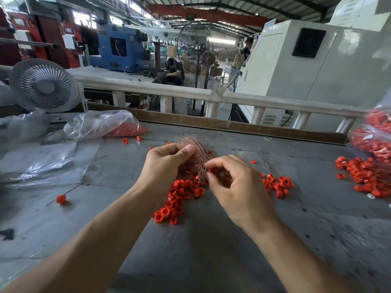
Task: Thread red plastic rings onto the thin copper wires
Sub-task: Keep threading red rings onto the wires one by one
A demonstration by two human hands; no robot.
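Closest to the person, loose red plastic rings (176, 199) lie heaped on the grey worktable (211, 240). Just above them the left hand (169, 163) grips a bundle of thin copper wires (197, 153), fingers curled round it. The right hand (232, 185) pinches at the bundle's lower end; what it holds is too small to tell. Farther off, a clear bag of rings (105, 125) and a small white fan (44, 85).

Left hand (169, 163) gripping copper wire bundle (195, 148), right hand (234, 185) pinching its lower end above red rings (179, 197).
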